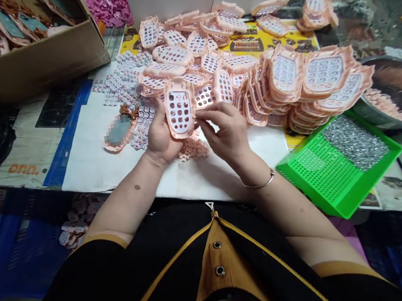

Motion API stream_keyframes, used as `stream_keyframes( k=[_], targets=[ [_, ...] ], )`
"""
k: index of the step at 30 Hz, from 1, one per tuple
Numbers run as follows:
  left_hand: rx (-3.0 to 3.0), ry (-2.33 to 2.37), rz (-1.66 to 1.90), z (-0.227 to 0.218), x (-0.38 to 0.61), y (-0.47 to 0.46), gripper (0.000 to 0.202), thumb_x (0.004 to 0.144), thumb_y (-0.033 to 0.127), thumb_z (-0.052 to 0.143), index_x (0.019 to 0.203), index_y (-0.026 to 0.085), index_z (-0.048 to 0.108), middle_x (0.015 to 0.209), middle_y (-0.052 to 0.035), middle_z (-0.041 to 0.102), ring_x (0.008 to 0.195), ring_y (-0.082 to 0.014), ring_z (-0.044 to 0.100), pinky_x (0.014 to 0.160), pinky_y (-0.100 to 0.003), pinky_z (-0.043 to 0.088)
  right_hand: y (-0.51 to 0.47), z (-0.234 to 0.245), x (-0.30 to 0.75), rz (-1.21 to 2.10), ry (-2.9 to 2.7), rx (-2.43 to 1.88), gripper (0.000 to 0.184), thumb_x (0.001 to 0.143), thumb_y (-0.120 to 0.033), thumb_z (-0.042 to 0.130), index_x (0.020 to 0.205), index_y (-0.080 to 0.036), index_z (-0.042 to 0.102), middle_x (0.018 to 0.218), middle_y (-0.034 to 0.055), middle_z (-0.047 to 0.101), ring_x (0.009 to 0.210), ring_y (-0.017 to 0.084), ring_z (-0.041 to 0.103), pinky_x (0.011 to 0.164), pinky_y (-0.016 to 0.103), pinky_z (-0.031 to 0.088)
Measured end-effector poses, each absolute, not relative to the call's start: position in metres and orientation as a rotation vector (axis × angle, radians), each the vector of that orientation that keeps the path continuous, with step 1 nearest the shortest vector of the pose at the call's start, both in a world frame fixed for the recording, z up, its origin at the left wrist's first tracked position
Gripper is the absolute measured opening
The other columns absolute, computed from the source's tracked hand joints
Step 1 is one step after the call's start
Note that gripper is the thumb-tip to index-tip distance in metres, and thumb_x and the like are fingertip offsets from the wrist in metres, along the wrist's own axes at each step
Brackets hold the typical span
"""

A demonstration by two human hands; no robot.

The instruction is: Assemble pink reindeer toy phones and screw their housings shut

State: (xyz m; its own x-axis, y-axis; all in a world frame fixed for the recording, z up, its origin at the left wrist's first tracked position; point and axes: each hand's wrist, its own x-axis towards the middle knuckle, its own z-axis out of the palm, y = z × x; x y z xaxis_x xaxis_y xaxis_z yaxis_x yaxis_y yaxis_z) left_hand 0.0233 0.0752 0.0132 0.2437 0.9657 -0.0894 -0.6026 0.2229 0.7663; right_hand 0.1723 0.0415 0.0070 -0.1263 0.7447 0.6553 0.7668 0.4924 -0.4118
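Head view: left hand (160,139) cradles pink keypad shell (179,109); right hand (226,134) pinches its right edge. Fitting step, seemingly; next move calls for aligned holes.

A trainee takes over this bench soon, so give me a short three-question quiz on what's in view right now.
1. True or false: the left hand holds a pink keypad shell.
2. The green tray holds: A silvery metal bits, B keypad shells, C cloth.
3. Fill in: the tray lies to the person's ___ side.
Key: 1 true; 2 A; 3 right.
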Motion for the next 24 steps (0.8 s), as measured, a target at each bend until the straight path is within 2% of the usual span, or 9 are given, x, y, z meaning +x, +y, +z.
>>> stream_keyframes(
  k=[7,10,14,17,20,24],
  targets=[
    [0.666,0.579,1.144,0.021,0.028,0.064,0.056,0.098,0.065,0.041,0.116,0.020,0.068,0.115,-0.0088,0.074,0.131,-0.0291,0.059,0.103,-0.043,0.052,0.031,0.002,0.156,-0.192,-2.117,-1.261,0.032,0.104,-0.024,0.043,0.098,-0.025,0.074,0.094,0.0072,0.076,0.086,0.022,0.061,0.082,0.040,0.046],
    [0.660,0.600,1.142,0.022,0.027,0.064,0.057,0.098,0.064,0.040,0.117,0.019,0.068,0.114,-0.0096,0.074,0.132,-0.0292,0.059,0.105,-0.044,0.052,0.028,0.003,0.155,-0.289,-2.231,-1.204,0.032,0.104,-0.023,0.042,0.101,-0.024,0.074,0.093,0.0074,0.076,0.086,0.023,0.060,0.085,0.039,0.046],
    [0.652,0.637,1.126,0.018,0.023,0.067,0.058,0.096,0.067,0.043,0.117,0.020,0.068,0.114,-0.0101,0.074,0.129,-0.0314,0.061,0.103,-0.046,0.053,0.024,0.006,0.157,-0.189,-2.354,-1.164,0.031,0.104,-0.032,0.046,0.119,-0.020,0.070,0.110,0.0123,0.075,0.101,0.025,0.063,0.093,0.042,0.048],
    [0.641,0.628,1.055,0.017,0.019,0.067,0.059,0.092,0.070,0.047,0.114,0.020,0.068,0.114,-0.0114,0.074,0.126,-0.0333,0.064,0.101,-0.048,0.054,0.018,0.005,0.159,-0.104,-2.358,-1.141,0.039,0.103,-0.041,0.046,0.123,-0.016,0.068,0.119,0.0150,0.075,0.110,0.026,0.065,0.099,0.044,0.049],
    [0.626,0.645,1.053,0.021,0.017,0.065,0.061,0.091,0.072,0.046,0.113,0.019,0.067,0.115,-0.0135,0.073,0.125,-0.0346,0.064,0.101,-0.052,0.054,0.009,0.001,0.157,-0.139,-2.279,-1.088,0.042,0.104,-0.038,0.044,0.131,-0.013,0.064,0.132,0.0161,0.072,0.127,0.026,0.063,0.108,0.043,0.047],
    [0.633,0.645,1.124,0.025,0.018,0.060,0.062,0.091,0.072,0.044,0.113,0.019,0.067,0.114,-0.0137,0.073,0.128,-0.0359,0.062,0.101,-0.052,0.053,0.000,-0.005,0.154,-0.162,-2.197,-1.140,0.042,0.103,-0.032,0.046,0.141,-0.018,0.059,0.144,0.0128,0.065,0.140,0.024,0.057,0.116,0.045,0.042]
  ],
)
